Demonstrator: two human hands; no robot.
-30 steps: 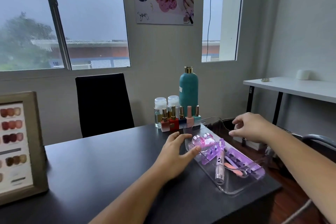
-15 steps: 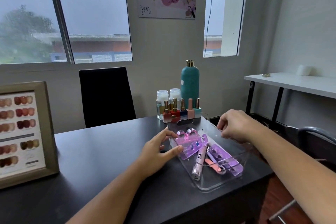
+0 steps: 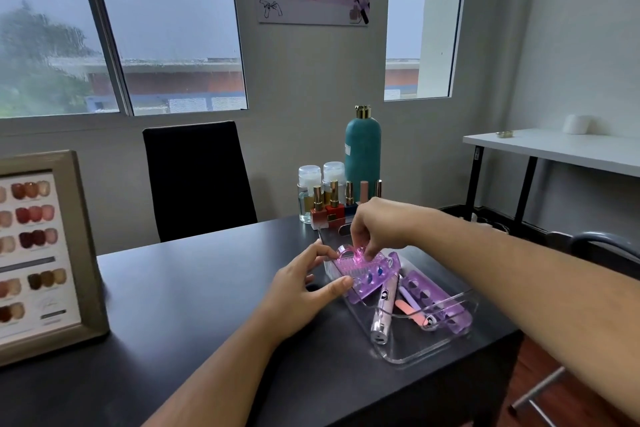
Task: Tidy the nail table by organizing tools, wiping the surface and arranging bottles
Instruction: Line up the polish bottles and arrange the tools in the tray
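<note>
Fingers of your right hand [image 3: 379, 229] are pinching the looped top of a pink nail brush [image 3: 353, 262], which is sitting at the far left corner of the clear acrylic tray [image 3: 415, 354] on top of a purple toe separator [image 3: 372, 282]. Your left hand [image 3: 304, 288] is lying spread on the black table [image 3: 194, 302], its thumb and fingertips touching the near-left edge of the tray and the purple piece without closing around anything. Inside the tray you are also looking at a silvery pink pen-shaped tool [image 3: 381, 317] lying lengthwise, a salmon nail file [image 3: 410, 312] beside it, and a second purple toe separator [image 3: 438, 303] along the right wall. Just beyond the tray, a row of nail polish bottles [image 3: 332, 206] is standing upright at the back edge of the table, with two clear capped bottles [image 3: 320, 180] behind them and a tall teal bottle [image 3: 362, 146] with a gold cap at the rear. A framed nail colour chart [image 3: 38, 250] is standing at your far left, and a black chair [image 3: 197, 177] is facing you across the table
</note>
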